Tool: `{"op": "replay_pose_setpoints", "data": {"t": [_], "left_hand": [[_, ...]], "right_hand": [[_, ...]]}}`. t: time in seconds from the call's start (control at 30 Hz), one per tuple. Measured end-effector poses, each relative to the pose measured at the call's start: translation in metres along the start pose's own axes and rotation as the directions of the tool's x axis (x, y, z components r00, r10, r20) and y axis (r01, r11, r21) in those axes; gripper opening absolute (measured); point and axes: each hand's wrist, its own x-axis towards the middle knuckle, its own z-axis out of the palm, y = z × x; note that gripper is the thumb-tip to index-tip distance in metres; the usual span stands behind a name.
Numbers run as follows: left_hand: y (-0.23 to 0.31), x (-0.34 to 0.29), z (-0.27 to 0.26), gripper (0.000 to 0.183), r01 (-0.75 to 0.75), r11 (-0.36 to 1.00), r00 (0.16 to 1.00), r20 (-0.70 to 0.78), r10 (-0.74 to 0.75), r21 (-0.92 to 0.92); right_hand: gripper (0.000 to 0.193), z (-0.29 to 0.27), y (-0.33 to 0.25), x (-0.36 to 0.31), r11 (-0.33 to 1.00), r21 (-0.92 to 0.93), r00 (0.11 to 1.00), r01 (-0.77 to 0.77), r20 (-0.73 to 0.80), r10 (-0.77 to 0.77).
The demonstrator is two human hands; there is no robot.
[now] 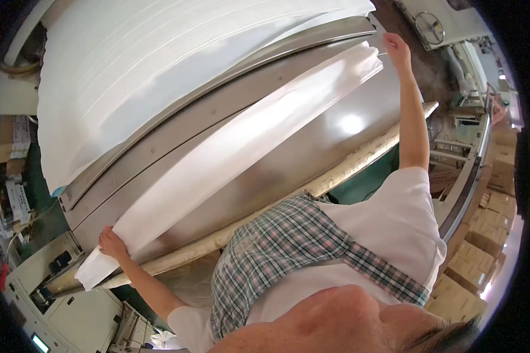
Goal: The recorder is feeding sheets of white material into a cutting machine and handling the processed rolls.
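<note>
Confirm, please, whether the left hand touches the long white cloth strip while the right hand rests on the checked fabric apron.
Not quite: the head view shows the right hand out near the right end of the long white cloth strip, away from the checked fabric apron; the left hand does touch the strip.

A person (330,276) wears a checked apron (271,253) — dark green, white and pink — over a plain white shirt (368,215), its short sleeves (415,188) flanking the apron, forearms (415,129) and fingers (390,41) bare, a matching strap (388,270) running from the apron's upper edge.
</note>
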Motion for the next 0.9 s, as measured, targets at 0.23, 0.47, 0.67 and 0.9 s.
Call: {"op": "replay_pose_setpoints", "data": {"t": [0.23,0.47,0.67,0.9], "left_hand": [[-0.009,0.006,0.002,0.047,-0.028,0.999,0.998,0.058,0.026,0.023],[-0.008,0.014,0.007,0.039,-0.101,0.985,0.986,0.144,0.081,0.142],[-0.026,0.013,-0.01,0.04,-0.015,0.976,0.994,0.111,-0.01,0.216],[-0.012,-0.061,-0.041,0.045,0.034,0.995,0.952,-0.299,-0.061,-0.095]], "right_hand": [[0.031,0.033,-0.041,-0.027,0.781,-0.482,0.751,0.398,0.66,0.025],[0.052,0.116,0.072,-0.002,0.872,-0.478,0.879,0.104,0.455,0.145],[0.059,0.108,0.075,0.003,0.875,-0.464,0.652,0.138,0.707,0.272],[0.068,0.092,-0.117,-0.118,0.998,0.021,0.284,-0.063,0.959,-0.002]]}}
